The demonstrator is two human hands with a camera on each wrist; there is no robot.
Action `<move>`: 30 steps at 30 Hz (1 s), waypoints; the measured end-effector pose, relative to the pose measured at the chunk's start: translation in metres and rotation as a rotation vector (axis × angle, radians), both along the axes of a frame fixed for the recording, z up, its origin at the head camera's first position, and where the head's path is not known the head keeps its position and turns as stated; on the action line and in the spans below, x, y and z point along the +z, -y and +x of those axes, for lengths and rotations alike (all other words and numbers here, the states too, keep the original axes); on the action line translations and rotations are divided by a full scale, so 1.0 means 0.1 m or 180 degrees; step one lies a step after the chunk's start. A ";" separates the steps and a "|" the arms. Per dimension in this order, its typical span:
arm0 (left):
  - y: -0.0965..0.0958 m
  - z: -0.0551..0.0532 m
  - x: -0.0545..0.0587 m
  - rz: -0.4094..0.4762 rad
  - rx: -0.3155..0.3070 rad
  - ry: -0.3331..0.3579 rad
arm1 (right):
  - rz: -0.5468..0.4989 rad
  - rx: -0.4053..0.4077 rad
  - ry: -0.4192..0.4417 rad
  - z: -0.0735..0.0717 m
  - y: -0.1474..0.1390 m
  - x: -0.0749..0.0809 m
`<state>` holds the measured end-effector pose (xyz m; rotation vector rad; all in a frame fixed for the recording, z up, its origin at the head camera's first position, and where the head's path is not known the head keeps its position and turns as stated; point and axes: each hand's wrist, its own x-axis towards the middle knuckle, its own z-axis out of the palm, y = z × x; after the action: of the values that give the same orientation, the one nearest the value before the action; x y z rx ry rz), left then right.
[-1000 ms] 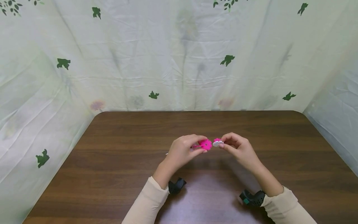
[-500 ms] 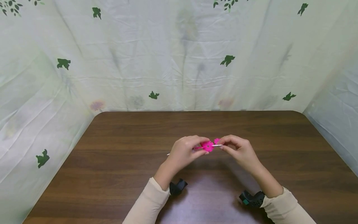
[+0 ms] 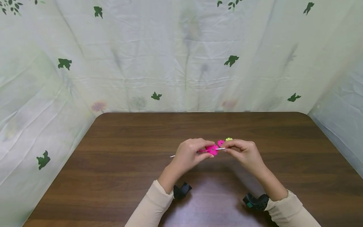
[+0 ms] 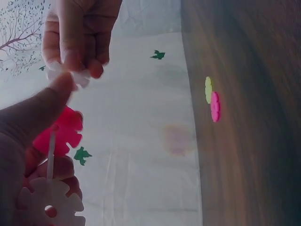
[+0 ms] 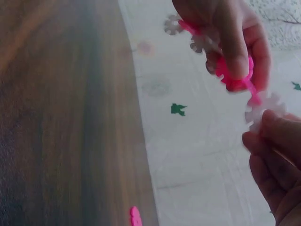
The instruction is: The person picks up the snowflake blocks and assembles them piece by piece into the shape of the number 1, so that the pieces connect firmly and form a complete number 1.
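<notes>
My left hand (image 3: 190,154) pinches a chain of interlocking notched plastic discs, pink and white by turns. The chain's end pink disc (image 3: 212,150) faces up between the left thumb and fingers, and a white disc (image 4: 52,200) of the same chain shows low in the left wrist view. From the other side my right hand (image 3: 244,154) pinches a separate-coloured white disc (image 5: 263,110) by its edge. That white disc stands edge-on to the head camera, its notched rim meeting the pink disc's rim. More chain discs (image 5: 173,24) trail behind the left hand, partly covered by its fingers.
Beyond the hands, a loose pink disc (image 4: 215,107) and a yellow-green disc (image 4: 208,89) lie on the brown wooden table (image 3: 127,132). A pale cloth (image 3: 170,63) with green leaf shapes hangs past the table's far edge.
The right hand has turned the white disc from flat to edge-on and brought it against the pink disc. Both hands have lowered slightly, the left drifting right; the yellow-green disc now shows.
</notes>
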<state>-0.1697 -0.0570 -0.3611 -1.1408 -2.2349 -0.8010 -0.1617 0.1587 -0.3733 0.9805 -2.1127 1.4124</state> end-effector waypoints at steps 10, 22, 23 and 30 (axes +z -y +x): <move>0.01 -0.01 -0.01 0.0057 -0.0059 0.0053 | -0.0032 0.0078 0.0170 0.04 0.04 0.05; 0.03 -0.03 -0.02 -0.0005 -0.0079 0.0234 | 0.0166 -0.0021 0.0166 0.17 0.09 0.30; 0.03 -0.03 -0.02 -0.0017 -0.0075 0.0245 | 0.0153 -0.0035 0.0186 0.18 0.09 0.30; 0.03 -0.03 -0.01 -0.0049 -0.0103 0.0233 | 0.0084 -0.0078 0.0677 0.20 0.11 0.28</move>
<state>-0.1722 -0.0598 -0.3623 -1.1751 -2.2913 -0.8528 -0.1420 0.1480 -0.3452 0.8431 -2.2912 1.5401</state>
